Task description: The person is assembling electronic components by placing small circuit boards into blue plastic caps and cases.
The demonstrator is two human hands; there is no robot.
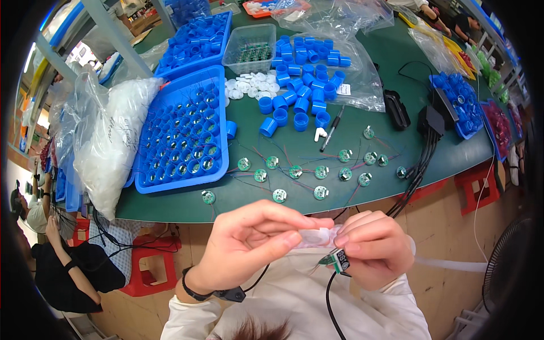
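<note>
Close to my body, in front of the table's near edge, both hands meet. My left hand (246,241) is closed, thumb and fingers pinching a translucent whitish piece (313,237), whose exact shape is partly hidden. Curled fingers of my right hand (377,249) grip a small green circuit board (334,260) with a black-and-white part and thin wires. Those fingertips also reach the translucent piece's right end. Beyond my hands, several round green circuit boards (295,171) with thin red and dark wires lie on the green table (249,212).
A blue tray (221,136) holds rows of blue cups. Loose blue cups (301,120), white discs (252,86), a pen (332,129) and a black case (396,110) lie farther back. A bulging plastic bag (116,136) stands left; black cables (422,161) hang over the right edge.
</note>
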